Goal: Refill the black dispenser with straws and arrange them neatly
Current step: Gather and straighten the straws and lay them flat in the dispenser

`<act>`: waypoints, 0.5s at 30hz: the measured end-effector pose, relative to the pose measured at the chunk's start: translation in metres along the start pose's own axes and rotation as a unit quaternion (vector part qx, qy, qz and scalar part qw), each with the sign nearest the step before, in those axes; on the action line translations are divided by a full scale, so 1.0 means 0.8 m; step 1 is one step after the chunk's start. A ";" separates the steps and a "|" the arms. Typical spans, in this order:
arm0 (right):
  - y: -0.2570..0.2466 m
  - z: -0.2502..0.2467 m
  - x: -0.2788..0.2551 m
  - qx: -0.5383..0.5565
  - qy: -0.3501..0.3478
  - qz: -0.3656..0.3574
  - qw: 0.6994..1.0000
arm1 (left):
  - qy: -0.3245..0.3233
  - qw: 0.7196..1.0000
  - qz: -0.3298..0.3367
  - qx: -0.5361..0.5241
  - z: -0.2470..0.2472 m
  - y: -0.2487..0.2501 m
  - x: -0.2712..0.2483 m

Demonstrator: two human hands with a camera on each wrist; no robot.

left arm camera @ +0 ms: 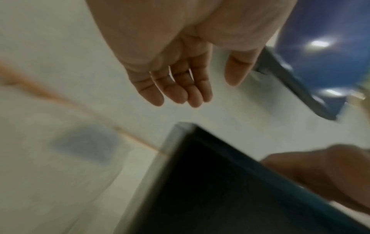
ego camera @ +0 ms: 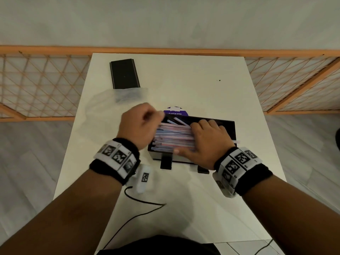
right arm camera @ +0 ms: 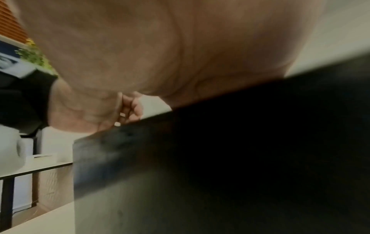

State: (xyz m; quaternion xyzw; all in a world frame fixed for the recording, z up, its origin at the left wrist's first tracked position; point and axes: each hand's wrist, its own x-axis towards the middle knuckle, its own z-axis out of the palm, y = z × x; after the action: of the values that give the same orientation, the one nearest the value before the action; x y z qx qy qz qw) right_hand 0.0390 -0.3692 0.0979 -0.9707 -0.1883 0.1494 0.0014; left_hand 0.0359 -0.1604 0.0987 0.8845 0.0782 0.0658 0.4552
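Observation:
The black dispenser point(ego camera: 232, 128) stands open-topped in the middle of the white table point(ego camera: 184, 80), filled with a loose pile of paper-wrapped straws point(ego camera: 173, 134). My right hand point(ego camera: 206, 138) lies flat on the pile's right half, thumb along the front edge. One straw end point(ego camera: 237, 142) pokes out past that hand. My left hand point(ego camera: 141, 124) hovers at the box's left end; its fingers point(left arm camera: 176, 88) are relaxed and hold nothing. The dispenser's dark wall point(right arm camera: 220, 158) fills the right wrist view under my palm point(right arm camera: 160, 55).
The black lid point(ego camera: 125, 73) lies at the table's far left, with a clear plastic bag point(ego camera: 119, 96) in front of it. A purple round sticker point(ego camera: 175, 111) shows behind the dispenser. A black cable point(ego camera: 139, 201) trails across the near table. An orange lattice fence point(ego camera: 36, 83) runs behind.

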 end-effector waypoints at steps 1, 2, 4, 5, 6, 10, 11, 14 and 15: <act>0.001 0.002 0.003 0.001 -0.017 0.000 1.000 | -0.034 0.997 0.055 0.032 0.007 0.012 0.000; 0.002 0.004 0.007 0.003 -0.032 0.000 0.999 | -0.068 0.991 0.093 0.068 0.015 0.017 0.001; 0.001 0.009 0.012 0.002 -0.054 -0.002 0.999 | -0.149 0.968 0.104 0.172 0.029 0.018 0.005; 0.000 0.012 0.014 0.001 -0.062 -0.001 0.998 | -0.186 0.953 0.091 0.223 0.033 0.016 0.006; -0.001 0.014 0.015 -0.001 -0.071 -0.001 0.997 | -0.212 0.938 0.084 0.262 0.036 0.013 0.006; 0.000 0.016 0.013 -0.010 -0.075 -0.027 0.997 | -0.240 0.908 0.085 0.332 0.042 0.008 -0.007; 0.001 0.016 0.013 -0.002 -0.071 -0.033 0.997 | -0.240 0.909 0.085 0.329 0.042 0.008 -0.008; 0.000 0.016 0.017 0.030 -0.069 -0.017 0.997 | -0.238 0.924 0.097 0.282 0.041 0.003 -0.008; -0.003 0.017 0.019 0.037 -0.076 -0.010 0.996 | -0.237 0.927 0.100 0.273 0.040 0.001 -0.008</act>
State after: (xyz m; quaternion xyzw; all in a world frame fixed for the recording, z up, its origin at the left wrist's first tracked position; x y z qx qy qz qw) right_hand 0.0479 -0.3622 0.0809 -0.9540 -0.1918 0.2292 0.0241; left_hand 0.0355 -0.1882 0.0806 0.9677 -0.1058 -0.1243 0.1922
